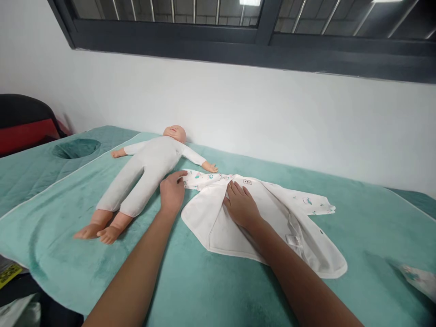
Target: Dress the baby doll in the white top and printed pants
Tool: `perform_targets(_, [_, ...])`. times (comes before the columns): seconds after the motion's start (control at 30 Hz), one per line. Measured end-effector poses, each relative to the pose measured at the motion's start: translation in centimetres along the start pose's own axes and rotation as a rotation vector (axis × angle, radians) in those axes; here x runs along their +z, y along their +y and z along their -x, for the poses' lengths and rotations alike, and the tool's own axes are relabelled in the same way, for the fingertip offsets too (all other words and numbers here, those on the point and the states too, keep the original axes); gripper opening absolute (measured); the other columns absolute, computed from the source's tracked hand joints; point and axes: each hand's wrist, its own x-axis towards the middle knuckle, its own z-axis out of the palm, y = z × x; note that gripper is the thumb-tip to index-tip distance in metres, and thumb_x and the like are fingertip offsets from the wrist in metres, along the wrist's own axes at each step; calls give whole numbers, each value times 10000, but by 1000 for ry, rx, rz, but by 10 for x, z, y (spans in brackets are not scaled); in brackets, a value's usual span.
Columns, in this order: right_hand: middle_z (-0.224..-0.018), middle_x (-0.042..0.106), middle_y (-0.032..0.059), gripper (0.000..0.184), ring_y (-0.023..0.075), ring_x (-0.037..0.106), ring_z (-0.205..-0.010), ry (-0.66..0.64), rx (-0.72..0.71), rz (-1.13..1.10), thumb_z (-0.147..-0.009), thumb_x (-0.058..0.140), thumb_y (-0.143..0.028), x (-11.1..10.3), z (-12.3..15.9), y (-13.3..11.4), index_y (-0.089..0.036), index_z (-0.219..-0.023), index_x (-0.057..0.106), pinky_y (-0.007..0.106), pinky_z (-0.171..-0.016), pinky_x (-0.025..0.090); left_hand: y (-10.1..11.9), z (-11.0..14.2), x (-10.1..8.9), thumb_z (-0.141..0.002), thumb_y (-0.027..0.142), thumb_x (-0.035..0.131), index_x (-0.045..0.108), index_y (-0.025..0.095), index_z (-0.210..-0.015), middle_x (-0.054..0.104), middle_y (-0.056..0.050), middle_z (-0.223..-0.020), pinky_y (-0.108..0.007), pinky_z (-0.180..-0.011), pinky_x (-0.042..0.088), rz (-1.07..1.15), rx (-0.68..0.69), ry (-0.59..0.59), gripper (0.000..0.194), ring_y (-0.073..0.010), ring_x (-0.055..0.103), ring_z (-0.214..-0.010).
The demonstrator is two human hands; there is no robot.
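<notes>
A white baby shirt (218, 227) with small printed figures lies spread on the green bed cover, its front opened out and both sleeves stretched sideways. My left hand (172, 190) pinches the cuff of the left-hand sleeve between thumb and fingers. Flat on the shirt near its collar rests my right hand (242, 204), fingers extended. To the left of the shirt a baby doll (155, 156) in a white body lies on its back, head toward the wall. One doll hand is close to the sleeve that I hold.
The green cover (204, 295) spans the bed, with a round face hole (76, 148) at the far left. A black and red chair (27, 120) stands beyond it. A printed cloth or packet (420, 279) lies at the right edge. Behind is a white wall (238, 109) under a window.
</notes>
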Motion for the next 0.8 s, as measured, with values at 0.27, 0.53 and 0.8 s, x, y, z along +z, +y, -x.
perform_targets(0.27, [-1516, 308, 165, 562, 254, 255, -1413, -34, -143, -46, -965, 314, -336, -6, 16, -6, -44, -1443, 352, 409, -1149, 211, -3, -2, 4, -825, 54, 396, 638, 124, -1194, 656, -116, -1219, -390, -994, 462, -114, -13, -25, 447, -264, 613, -1128])
perform_targets(0.53, [-1512, 311, 177, 578, 268, 227, -1423, -42, -266, -136, -969, 362, -370, -20, 44, -25, -75, -1464, 317, 433, -1151, 231, -9, -1, 8, -840, 102, 394, 632, 94, -1151, 617, -124, -1265, -370, -1091, 366, -141, 123, 4, 391, -238, 511, -1241])
perform_targets(0.8, [-1520, 290, 187, 649, 290, 206, -1427, -75, -373, -275, -954, 416, -458, -30, 74, -44, -68, -1461, 306, 450, -1156, 251, -9, 0, 8, -832, 149, 411, 672, 109, -1052, 682, -118, -1084, -389, -1002, 423, -89, 123, 20, 344, -259, 573, -1084])
